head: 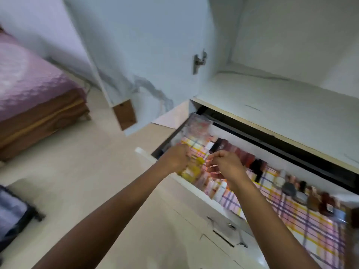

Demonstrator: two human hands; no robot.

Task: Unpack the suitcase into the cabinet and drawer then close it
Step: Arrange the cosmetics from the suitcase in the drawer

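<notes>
- My left hand curls round a small yellow bottle at the left end of the open white drawer.
- My right hand, just beside it, has bent fingers; blur hides whether they pinch anything.
- The drawer holds a pink-and-yellow plaid liner, a row of small bottles along its back, and a clear plastic pouch in the far left corner.
- The dark suitcase lies on the floor, well apart on my left.

Pink, yellow, perhaps purple plaid drawer liner

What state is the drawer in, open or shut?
Open: the drawer is pulled out below the cabinet shelf, its checked lining and rows of small items exposed.
</notes>
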